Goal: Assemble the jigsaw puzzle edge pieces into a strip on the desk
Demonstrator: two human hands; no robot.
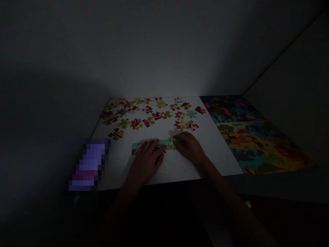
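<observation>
A short strip of joined jigsaw puzzle pieces, pale blue-green with some yellow-green, lies near the front of the white board. Across its left part my left hand rests with fingers stretched out, pressing on the pieces and covering several of them. At the strip's right end, my right hand has its thumb and fingers closed on a puzzle piece, which is mostly hidden beneath them. A thin gap shows between that piece and its neighbour, so I cannot tell whether they are fully joined.
Loose puzzle pieces are scattered over the back of the board. On the right lie two finished-looking pictures, a dark one and a yellow animal scene. A lit, blurred-out phone-like screen is at the left edge. Walls stand behind; light is dim.
</observation>
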